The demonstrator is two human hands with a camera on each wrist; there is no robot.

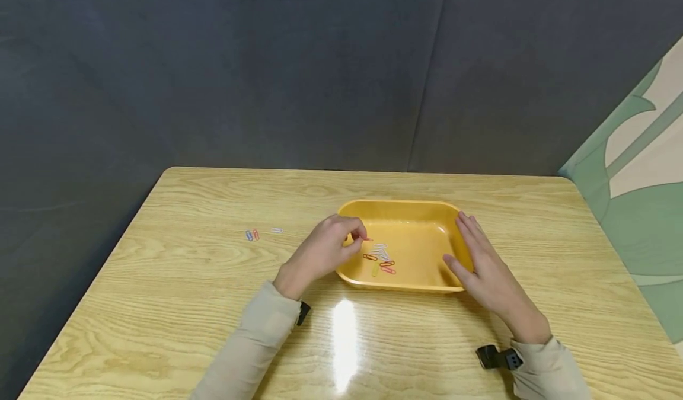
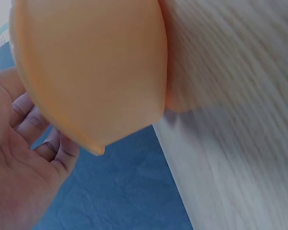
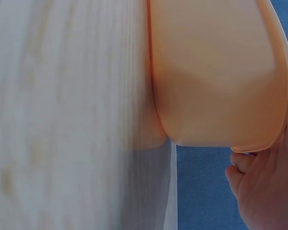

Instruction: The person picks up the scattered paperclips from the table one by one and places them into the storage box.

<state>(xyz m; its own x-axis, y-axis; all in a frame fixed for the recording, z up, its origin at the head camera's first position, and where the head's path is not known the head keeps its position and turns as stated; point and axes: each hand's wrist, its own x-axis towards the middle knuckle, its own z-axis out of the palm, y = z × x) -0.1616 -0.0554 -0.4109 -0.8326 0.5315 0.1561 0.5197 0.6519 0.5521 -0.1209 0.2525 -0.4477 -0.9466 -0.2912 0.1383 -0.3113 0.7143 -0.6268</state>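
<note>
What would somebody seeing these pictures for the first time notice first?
Probably the bright yellow tray on the wooden table, with colored paper clips lying in its left part. Next, the left hand pinching a red clip above the tray's left side, and the right hand at its right end. Three more clips lie on the table, left of the tray.
</note>
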